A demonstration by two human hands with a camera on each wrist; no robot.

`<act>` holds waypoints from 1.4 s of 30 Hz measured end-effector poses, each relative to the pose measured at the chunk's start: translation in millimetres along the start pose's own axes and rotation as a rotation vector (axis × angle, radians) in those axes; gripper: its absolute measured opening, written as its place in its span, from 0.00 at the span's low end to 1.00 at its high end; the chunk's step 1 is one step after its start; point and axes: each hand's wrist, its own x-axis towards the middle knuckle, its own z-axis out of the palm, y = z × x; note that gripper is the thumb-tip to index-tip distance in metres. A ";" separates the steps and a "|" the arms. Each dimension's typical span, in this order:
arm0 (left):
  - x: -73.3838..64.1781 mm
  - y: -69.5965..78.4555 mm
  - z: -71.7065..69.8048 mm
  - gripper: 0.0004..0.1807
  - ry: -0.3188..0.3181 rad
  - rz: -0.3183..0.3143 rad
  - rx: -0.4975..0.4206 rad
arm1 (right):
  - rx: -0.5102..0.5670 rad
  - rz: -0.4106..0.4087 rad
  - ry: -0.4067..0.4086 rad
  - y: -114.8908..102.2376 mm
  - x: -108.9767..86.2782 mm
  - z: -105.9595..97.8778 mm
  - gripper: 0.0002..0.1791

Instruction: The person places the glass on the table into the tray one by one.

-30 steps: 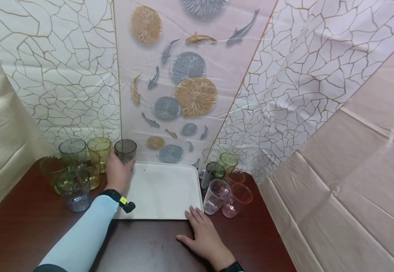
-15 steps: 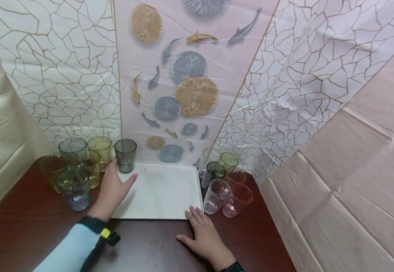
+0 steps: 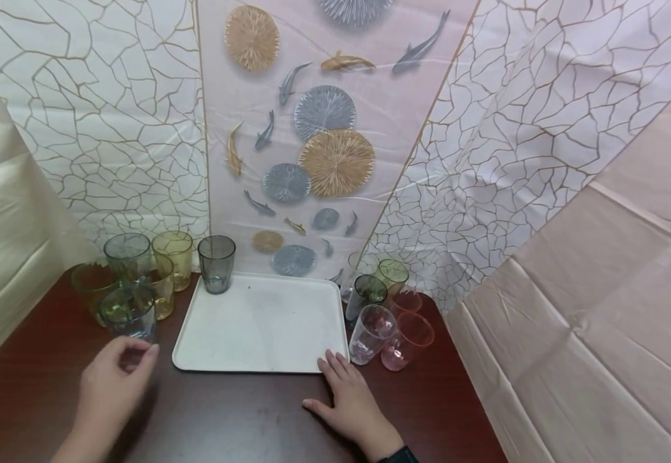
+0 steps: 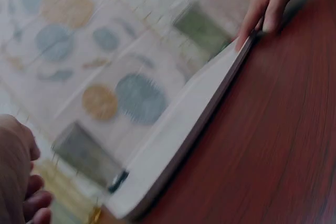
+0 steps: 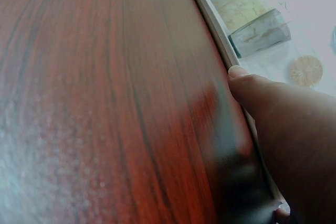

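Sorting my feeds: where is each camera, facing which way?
Head: on the head, facing forward and down at the tray; shows left hand and right hand.
Left wrist: on that wrist, facing along the tray; shows both hands.
Right wrist: on that wrist, facing across the table; shows right hand.
Both wrist views share the gray glass.

Grey glass [image 3: 216, 265] upright on white tray [image 3: 266, 328]

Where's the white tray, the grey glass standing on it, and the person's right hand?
White tray [image 3: 272, 331]: head view, bare middle.
Grey glass [image 3: 216, 267]: head view, side wall.
Right hand [image 3: 349, 400]: head view, back of the hand.
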 end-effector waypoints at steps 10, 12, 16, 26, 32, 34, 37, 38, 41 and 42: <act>25.5 -21.7 -6.5 0.51 0.042 -0.190 -0.037 | 0.012 0.016 -0.032 -1.2 0.5 -4.0 0.51; 31.7 -24.0 -2.0 0.56 0.048 -0.182 -0.073 | 0.004 0.011 -0.028 -0.7 0.2 -3.3 0.51; 40.1 -27.2 5.7 0.60 0.025 -0.188 -0.109 | -0.002 0.019 -0.043 0.1 0.2 -1.9 0.52; 45.2 -26.6 11.3 0.59 -0.030 -0.249 -0.088 | 0.001 0.019 -0.041 -0.4 -0.6 -2.4 0.52; 44.9 -23.9 11.7 0.58 -0.021 -0.240 -0.096 | -0.005 0.017 -0.035 -0.2 -0.9 -2.3 0.52; 44.8 -20.4 12.1 0.58 -0.027 -0.230 -0.104 | -0.007 0.017 -0.036 -0.3 -0.8 -2.3 0.52; 45.1 -11.8 12.9 0.58 -0.042 -0.216 -0.130 | -0.010 0.016 -0.037 -0.5 -0.6 -2.4 0.52; 45.1 -8.1 13.7 0.58 -0.047 -0.211 -0.140 | -0.011 0.016 -0.036 -0.6 -0.6 -2.4 0.52; 46.3 2.6 18.4 0.58 -0.060 -0.194 -0.161 | -0.013 0.019 -0.040 -0.7 -0.6 -2.3 0.52; 47.0 5.7 20.9 0.58 -0.066 -0.188 -0.164 | -0.011 0.020 -0.043 -0.9 -0.6 -2.5 0.52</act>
